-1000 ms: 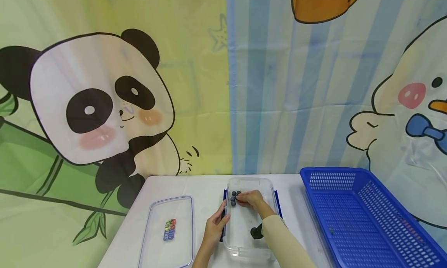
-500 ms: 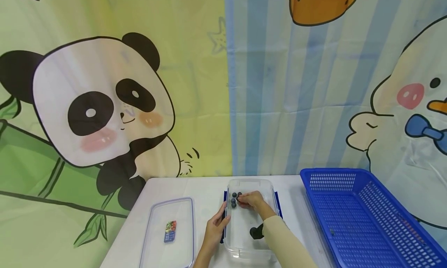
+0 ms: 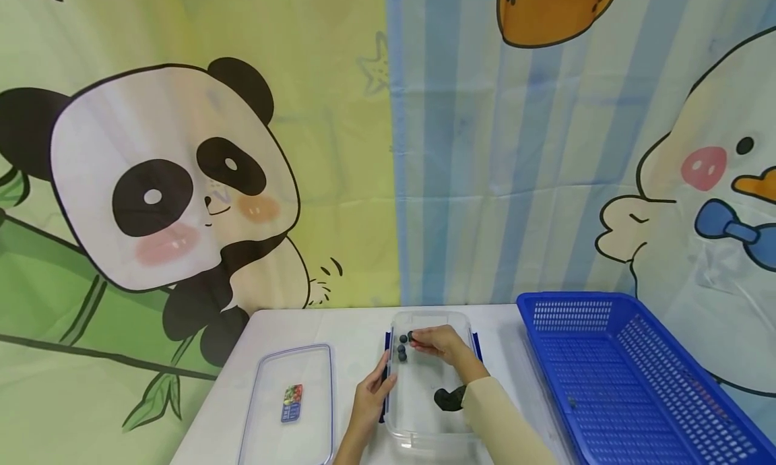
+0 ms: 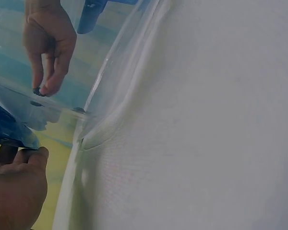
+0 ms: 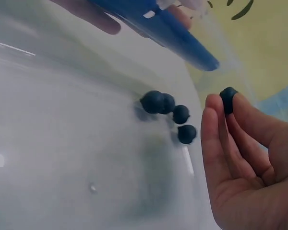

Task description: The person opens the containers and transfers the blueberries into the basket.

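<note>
In the right wrist view my right hand (image 5: 252, 163) pinches a blueberry (image 5: 227, 99) between thumb and fingertips. The other blueberries (image 5: 181, 114), several of them, lie close together on the floor of a clear plastic container (image 3: 424, 418), toward its far left corner in the head view. Seen from the head, the right hand (image 3: 442, 342) is over the container's far half, its fingertips beside the berries. My left hand (image 3: 366, 401) grips the container's left side at the blue latch (image 5: 182, 40), thumb on the near face and fingers behind the latch.
Left of the container lies a clear lid (image 3: 261, 418) with a fruit label (image 3: 292, 403). A large blue basket (image 3: 606, 377) stands on the right. Something black (image 3: 448, 399) shows by the right cuff. A printed curtain (image 3: 339, 148) hangs behind the white table (image 3: 358, 323).
My right hand has risen slightly from among the berries with one blueberry in its fingertips, and its wrist has shifted a little to the right. The left hand keeps its place on the container.
</note>
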Action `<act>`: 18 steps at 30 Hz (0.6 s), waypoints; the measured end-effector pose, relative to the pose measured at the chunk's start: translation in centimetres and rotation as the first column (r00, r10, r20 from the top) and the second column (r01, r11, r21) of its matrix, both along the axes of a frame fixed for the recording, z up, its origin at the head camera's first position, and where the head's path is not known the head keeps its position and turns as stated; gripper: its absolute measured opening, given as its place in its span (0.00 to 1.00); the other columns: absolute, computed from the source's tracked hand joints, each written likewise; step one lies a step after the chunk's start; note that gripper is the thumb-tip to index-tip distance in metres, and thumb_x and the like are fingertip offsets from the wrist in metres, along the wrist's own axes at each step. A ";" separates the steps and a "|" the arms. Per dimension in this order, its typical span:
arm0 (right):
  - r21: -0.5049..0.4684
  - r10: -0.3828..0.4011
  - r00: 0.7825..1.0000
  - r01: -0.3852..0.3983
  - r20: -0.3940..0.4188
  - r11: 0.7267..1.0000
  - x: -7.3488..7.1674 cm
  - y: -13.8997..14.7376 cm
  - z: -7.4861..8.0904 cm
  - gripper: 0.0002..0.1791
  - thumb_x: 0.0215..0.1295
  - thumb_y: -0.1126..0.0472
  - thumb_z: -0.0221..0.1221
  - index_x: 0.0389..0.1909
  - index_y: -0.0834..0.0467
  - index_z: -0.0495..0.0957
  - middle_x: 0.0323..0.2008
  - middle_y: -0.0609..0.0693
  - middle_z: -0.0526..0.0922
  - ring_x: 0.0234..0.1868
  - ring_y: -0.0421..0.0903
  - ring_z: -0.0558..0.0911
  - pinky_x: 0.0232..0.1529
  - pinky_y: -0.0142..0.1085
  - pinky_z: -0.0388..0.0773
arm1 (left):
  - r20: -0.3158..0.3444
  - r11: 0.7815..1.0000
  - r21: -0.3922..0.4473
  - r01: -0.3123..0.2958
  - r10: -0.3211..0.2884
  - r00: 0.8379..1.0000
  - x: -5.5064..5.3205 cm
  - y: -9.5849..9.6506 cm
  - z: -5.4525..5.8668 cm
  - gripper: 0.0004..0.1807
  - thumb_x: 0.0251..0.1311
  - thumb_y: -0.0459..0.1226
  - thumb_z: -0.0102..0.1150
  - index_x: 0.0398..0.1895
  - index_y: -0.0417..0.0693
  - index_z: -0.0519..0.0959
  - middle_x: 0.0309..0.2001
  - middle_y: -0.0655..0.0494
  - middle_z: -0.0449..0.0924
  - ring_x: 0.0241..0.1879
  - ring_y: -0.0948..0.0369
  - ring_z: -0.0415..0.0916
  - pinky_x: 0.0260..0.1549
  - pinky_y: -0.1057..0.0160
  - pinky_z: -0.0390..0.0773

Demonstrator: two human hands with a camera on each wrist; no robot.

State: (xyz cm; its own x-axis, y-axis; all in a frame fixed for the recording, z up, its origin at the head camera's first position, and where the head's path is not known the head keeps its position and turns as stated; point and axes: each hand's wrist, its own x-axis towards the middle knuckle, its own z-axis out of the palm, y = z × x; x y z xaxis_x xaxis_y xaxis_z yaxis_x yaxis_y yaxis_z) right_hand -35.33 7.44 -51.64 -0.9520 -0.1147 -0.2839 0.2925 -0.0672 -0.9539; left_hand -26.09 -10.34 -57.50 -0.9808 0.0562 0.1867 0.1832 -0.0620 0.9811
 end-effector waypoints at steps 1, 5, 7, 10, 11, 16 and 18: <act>-0.013 0.013 1.000 -0.013 -0.012 1.000 0.0 0.3 0.2 0.15 0.58 0.72 0.59 0.45 0.75 0.76 0.33 0.61 0.83 0.29 0.44 0.84 0.36 0.34 0.83 | 0.000 1.000 0.003 0.000 0.000 1.000 0.0 0.1 0.0 0.29 0.62 0.38 0.55 0.65 0.43 0.63 0.67 0.51 0.57 0.66 0.52 0.51 0.60 0.70 0.56; -0.062 0.057 0.997 -0.060 -0.052 0.996 0.1 2.0 1.5 0.16 0.59 0.73 0.58 0.47 0.77 0.73 0.32 0.59 0.83 0.31 0.45 0.84 0.39 0.35 0.82 | 0.003 1.000 0.003 -0.009 0.009 1.000 -0.1 0.2 -0.2 0.30 0.61 0.40 0.57 0.65 0.43 0.63 0.67 0.52 0.58 0.66 0.52 0.52 0.61 0.70 0.56; -0.072 0.085 0.994 -0.090 -0.072 0.993 0.1 3.0 2.2 0.17 0.60 0.73 0.57 0.49 0.77 0.72 0.34 0.59 0.83 0.34 0.46 0.84 0.41 0.35 0.81 | 0.007 1.000 0.001 -0.021 0.021 1.000 -0.1 0.3 -0.2 0.30 0.60 0.40 0.57 0.65 0.43 0.64 0.66 0.52 0.59 0.66 0.53 0.52 0.60 0.69 0.56; -0.079 0.108 0.990 -0.115 -0.094 0.990 0.2 4.8 3.3 0.18 0.60 0.72 0.56 0.50 0.77 0.71 0.35 0.59 0.83 0.36 0.47 0.84 0.43 0.36 0.80 | 0.025 1.000 0.017 -0.026 0.025 0.999 -0.2 0.3 -0.2 0.30 0.60 0.40 0.58 0.65 0.43 0.64 0.66 0.54 0.59 0.66 0.54 0.52 0.60 0.70 0.56; -0.077 0.118 0.987 -0.126 -0.106 0.989 0.2 5.5 3.6 0.19 0.61 0.72 0.56 0.51 0.77 0.70 0.36 0.59 0.83 0.36 0.47 0.84 0.44 0.36 0.80 | 0.032 0.999 0.025 -0.027 0.026 0.999 -0.3 0.3 -0.2 0.30 0.59 0.41 0.58 0.65 0.44 0.64 0.66 0.55 0.60 0.66 0.54 0.53 0.60 0.71 0.56; -0.067 0.135 0.980 -0.146 -0.149 0.987 0.6 9.3 4.9 0.22 0.63 0.72 0.53 0.55 0.79 0.64 0.37 0.57 0.83 0.37 0.45 0.83 0.45 0.35 0.80 | 0.015 0.999 0.031 -0.024 0.024 1.000 -0.3 0.1 -0.3 0.32 0.58 0.42 0.59 0.64 0.42 0.64 0.66 0.53 0.59 0.66 0.53 0.53 0.59 0.72 0.57; -0.058 0.130 0.979 -0.140 -0.157 0.988 0.9 11.0 5.3 0.23 0.64 0.73 0.52 0.57 0.80 0.62 0.37 0.57 0.83 0.37 0.44 0.83 0.45 0.36 0.79 | 0.021 0.999 0.028 -0.024 0.023 1.000 -0.2 0.1 -0.4 0.31 0.59 0.41 0.59 0.64 0.42 0.64 0.67 0.53 0.59 0.66 0.54 0.53 0.59 0.73 0.57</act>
State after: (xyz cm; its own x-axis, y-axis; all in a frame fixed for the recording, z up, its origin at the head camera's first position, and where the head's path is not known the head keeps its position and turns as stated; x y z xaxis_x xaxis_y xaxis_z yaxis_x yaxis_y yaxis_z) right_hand -34.39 18.42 -46.32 -0.9579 -0.2594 -0.1232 0.1546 -0.1040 -0.9825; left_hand -26.27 -10.26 -57.92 -0.9855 0.0284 0.1674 0.1644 -0.0854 0.9827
